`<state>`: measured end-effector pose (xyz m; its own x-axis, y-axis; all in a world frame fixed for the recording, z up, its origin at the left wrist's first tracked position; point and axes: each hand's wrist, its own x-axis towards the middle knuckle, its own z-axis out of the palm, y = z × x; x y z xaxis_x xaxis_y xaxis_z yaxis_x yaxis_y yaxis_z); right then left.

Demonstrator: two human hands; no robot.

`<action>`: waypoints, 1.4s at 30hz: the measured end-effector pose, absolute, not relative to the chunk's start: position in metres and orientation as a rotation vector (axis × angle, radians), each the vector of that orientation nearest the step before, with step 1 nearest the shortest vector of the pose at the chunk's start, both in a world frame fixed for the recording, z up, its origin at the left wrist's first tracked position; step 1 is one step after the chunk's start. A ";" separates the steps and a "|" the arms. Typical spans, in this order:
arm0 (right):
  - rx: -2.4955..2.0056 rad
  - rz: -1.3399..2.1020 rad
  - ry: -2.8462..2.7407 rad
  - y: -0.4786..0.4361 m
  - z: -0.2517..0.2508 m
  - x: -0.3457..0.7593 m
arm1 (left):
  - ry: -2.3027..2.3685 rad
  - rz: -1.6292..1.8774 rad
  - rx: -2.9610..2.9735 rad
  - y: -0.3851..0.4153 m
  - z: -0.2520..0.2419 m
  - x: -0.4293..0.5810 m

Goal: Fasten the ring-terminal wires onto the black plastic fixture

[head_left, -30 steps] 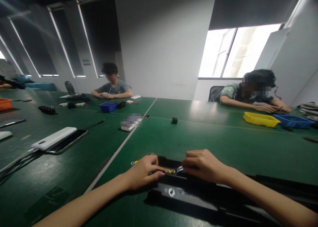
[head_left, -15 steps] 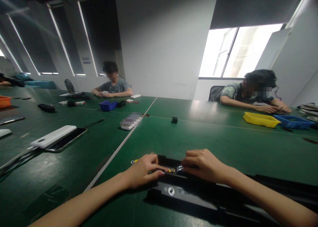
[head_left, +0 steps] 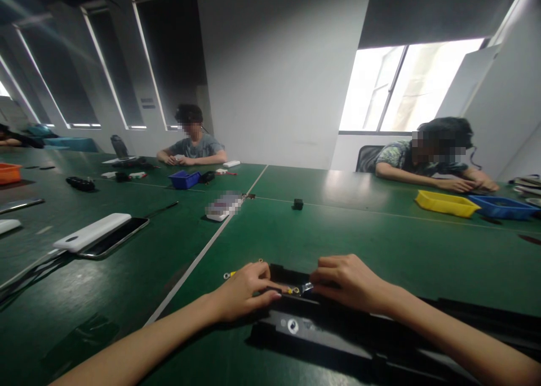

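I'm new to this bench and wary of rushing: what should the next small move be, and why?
Probably ease the small shiny piece toward the yellow ring terminal: it sits at the fingertips of the right hand, just beside the ring, while the left hand has a fingertip at the terminal's other end. Whether piece and terminal touch is too small to tell.

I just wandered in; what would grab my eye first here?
Front and centre, the bare left hand and bare right hand are at long black parts, with a tiny yellow-sleeved metal ring between their fingertips. Then the bright yellow plastic bin stands out on the green table, toward the far right.
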<state>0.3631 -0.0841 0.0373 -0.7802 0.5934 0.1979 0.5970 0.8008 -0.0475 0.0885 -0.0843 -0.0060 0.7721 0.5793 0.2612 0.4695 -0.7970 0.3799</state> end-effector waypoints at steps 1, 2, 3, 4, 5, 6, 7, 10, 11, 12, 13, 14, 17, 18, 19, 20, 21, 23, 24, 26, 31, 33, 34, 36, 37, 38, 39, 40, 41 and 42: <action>-0.930 -0.026 -2.784 -0.084 0.037 0.363 | 0.813 0.530 2.676 -0.084 -0.006 0.089; -0.929 -0.026 -2.783 -0.084 0.038 0.363 | 0.816 0.530 2.678 -0.084 -0.006 0.089; -0.928 -0.026 -2.781 -0.084 0.038 0.363 | 0.819 0.530 2.681 -0.084 -0.005 0.089; -0.927 -0.025 -2.781 -0.085 0.038 0.363 | 0.822 0.532 2.683 -0.085 -0.005 0.089; -0.926 -0.024 -2.780 -0.085 0.038 0.362 | 0.824 0.533 2.684 -0.085 -0.005 0.089; -0.925 -0.022 -2.781 -0.085 0.039 0.362 | 0.825 0.534 2.685 -0.085 -0.005 0.089; -0.924 -0.022 -2.781 -0.085 0.039 0.362 | 0.824 0.534 2.685 -0.085 -0.005 0.089; -0.925 -0.027 -2.782 -0.085 0.039 0.362 | 0.818 0.536 2.683 -0.085 -0.005 0.088; -0.925 -0.028 -2.782 -0.085 0.039 0.362 | 0.818 0.533 2.681 -0.085 -0.005 0.088; -0.922 -0.027 -2.781 -0.084 0.039 0.363 | 0.819 0.529 2.679 -0.085 -0.005 0.088; -0.918 -0.023 -2.781 -0.084 0.039 0.363 | 0.822 0.523 2.676 -0.085 -0.005 0.088; -0.913 -0.020 -2.781 -0.084 0.038 0.363 | 0.825 0.518 2.674 -0.085 -0.004 0.089; -0.913 -0.022 -2.786 -0.084 0.038 0.363 | 0.828 0.517 2.677 -0.085 -0.003 0.089; -0.918 -0.029 -2.789 -0.084 0.037 0.363 | 0.826 0.516 2.679 -0.085 -0.003 0.089; -0.920 -0.039 -2.790 -0.084 0.037 0.363 | 0.825 0.514 2.681 -0.086 -0.003 0.089; -0.918 -0.049 -2.791 -0.084 0.037 0.362 | 0.825 0.511 2.682 -0.086 -0.003 0.089; -0.912 -0.054 -2.792 -0.084 0.037 0.362 | 0.823 0.507 2.684 -0.086 -0.003 0.089; -0.891 -0.061 -2.790 -0.084 0.037 0.362 | 0.818 0.507 2.688 -0.085 -0.004 0.089; -0.883 -0.065 -2.787 -0.084 0.037 0.362 | 0.816 0.511 2.690 -0.085 -0.004 0.089; -0.873 -0.075 -2.780 -0.085 0.038 0.362 | 0.814 0.521 2.692 -0.085 -0.005 0.089; -0.902 -0.084 -2.784 -0.086 0.039 0.361 | 0.812 0.523 2.688 -0.084 -0.006 0.089; -0.912 -0.075 -2.790 -0.087 0.040 0.361 | 0.809 0.520 2.683 -0.084 -0.006 0.088; -0.914 -0.068 -2.794 -0.088 0.040 0.361 | 0.810 0.522 2.681 -0.084 -0.006 0.088; -0.911 -0.057 -2.798 -0.088 0.040 0.361 | 0.808 0.527 2.678 -0.084 -0.005 0.088; -0.910 -0.056 -2.799 -0.087 0.040 0.361 | 0.804 0.530 2.678 -0.084 -0.005 0.088; -0.911 -0.058 -2.798 -0.087 0.039 0.362 | 0.798 0.534 2.678 -0.084 -0.005 0.088; -0.911 -0.062 -2.797 -0.087 0.039 0.362 | 0.792 0.537 2.678 -0.084 -0.005 0.088; -0.914 -0.067 -2.795 -0.086 0.039 0.362 | 0.786 0.543 2.678 -0.084 -0.005 0.088; -0.913 -0.070 -2.795 -0.086 0.039 0.362 | 0.784 0.549 2.679 -0.084 -0.005 0.089; -0.911 -0.069 -2.794 -0.086 0.039 0.362 | 0.786 0.551 2.678 -0.084 -0.005 0.089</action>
